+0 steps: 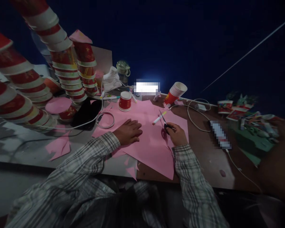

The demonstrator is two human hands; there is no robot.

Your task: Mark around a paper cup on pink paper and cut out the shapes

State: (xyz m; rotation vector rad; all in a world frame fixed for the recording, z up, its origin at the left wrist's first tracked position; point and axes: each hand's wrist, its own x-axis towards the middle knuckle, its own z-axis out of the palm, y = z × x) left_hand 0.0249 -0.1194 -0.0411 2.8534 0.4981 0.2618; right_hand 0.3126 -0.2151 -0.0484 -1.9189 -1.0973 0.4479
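Observation:
A large sheet of pink paper (147,126) lies across the table in front of me. My left hand (128,131) rests flat on the sheet's left part, fingers stretched out and holding nothing. In my right hand (177,134), over the sheet's right side, is a pair of scissors (165,124) with dark handles, the blades pointing away from me. Just left of the blades lies a white marker (158,118) with a yellow end. A red and white paper cup (125,102) stands upside down at the sheet's far edge.
Tall stacks of red and white paper cups (66,68) rise at the left. A tilted cup stack (175,92) stands at the back. A black tablet-like object (86,114), white cable (104,120) and charging phone (219,134) flank the sheet. Pink scraps (60,146) lie near the front edge.

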